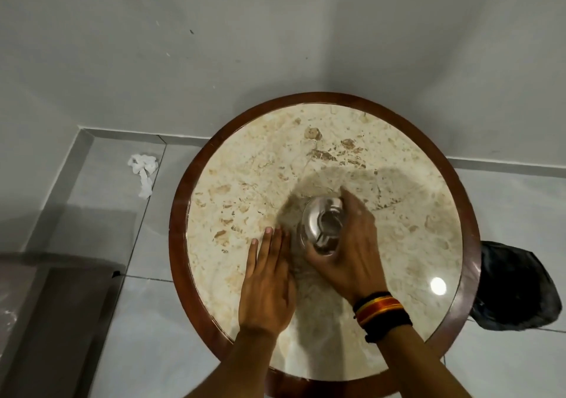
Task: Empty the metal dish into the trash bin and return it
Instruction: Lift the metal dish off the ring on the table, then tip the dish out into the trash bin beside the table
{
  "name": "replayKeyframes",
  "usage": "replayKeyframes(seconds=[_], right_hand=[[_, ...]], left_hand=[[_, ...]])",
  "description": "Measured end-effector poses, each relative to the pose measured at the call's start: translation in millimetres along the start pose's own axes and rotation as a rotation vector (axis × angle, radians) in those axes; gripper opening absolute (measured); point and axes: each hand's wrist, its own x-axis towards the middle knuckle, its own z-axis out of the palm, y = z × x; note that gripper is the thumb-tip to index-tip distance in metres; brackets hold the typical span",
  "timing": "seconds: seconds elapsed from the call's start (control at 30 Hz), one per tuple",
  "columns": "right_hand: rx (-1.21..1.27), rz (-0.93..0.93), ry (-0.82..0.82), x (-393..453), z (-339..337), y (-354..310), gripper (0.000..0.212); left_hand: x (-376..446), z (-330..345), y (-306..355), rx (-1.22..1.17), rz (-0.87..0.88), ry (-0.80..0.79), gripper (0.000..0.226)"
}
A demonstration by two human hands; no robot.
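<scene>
A small round metal dish [318, 224] with a notched rim sits near the middle of a round marble-topped table [245, 177]. My right hand [349, 250] is curled around the dish's right and near side, thumb under its front edge, fingers over the far rim. A striped wristband is on that wrist. My left hand [268, 281] lies flat on the tabletop just left of the dish, fingers together and pointing away, holding nothing. A black-bagged trash bin [514, 287] stands on the floor to the right of the table, partly hidden by the table's edge.
The table has a dark wooden rim [177, 232] and stands against a grey wall. A crumpled white tissue [142, 169] lies on the tiled floor at the left. A dark piece of furniture [46, 305] fills the lower left corner.
</scene>
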Motion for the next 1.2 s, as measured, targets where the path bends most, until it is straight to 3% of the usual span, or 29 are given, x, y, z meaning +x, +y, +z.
replayKeyframes(seconds=[0.13, 0.3, 0.4, 0.47, 0.57, 0.63, 0.73, 0.9, 1.07, 1.2], right_hand=[[-0.005, 0.109, 0.057, 57, -11, 11, 0.108], [-0.134, 0.153, -0.092, 110, 7, 37, 0.114], [-0.084, 0.175, -0.098, 114, 10, 40, 0.111], [-0.068, 0.186, -0.044, 96, 3, 32, 0.1], [-0.1, 0.108, 0.062, 38, -11, 12, 0.059], [-0.14, 0.043, 0.011, -7, -11, 4, 0.037], [-0.205, -0.014, -0.101, -47, 1, 11, 0.026], [-0.306, -0.116, -0.061, -53, 10, 34, 0.026], [-0.21, -0.072, 0.08, -66, -35, 60, 0.024], [0.053, 0.172, 0.309, -88, -104, 112, 0.018]], left_hand=[[2, 0, 1, -0.027, -0.018, 0.015, 0.06], [2, -1, 0, -0.046, 0.006, 0.024, 0.061], [2, 0, -1, -0.037, 0.006, 0.021, 0.06], [1, 1, -1, -0.03, 0.005, 0.022, 0.06], [2, 3, 0, -0.017, -0.004, 0.028, 0.061], [2, 2, -1, -0.005, -0.006, 0.025, 0.061], [1, 0, 0, 0.045, -0.005, -0.003, 0.062], [1, -1, 1, 0.064, -0.011, -0.004, 0.062], [0, -5, 0, 0.001, -0.001, 0.031, 0.061], [2, -3, 6, -0.026, 0.011, 0.002, 0.062]])
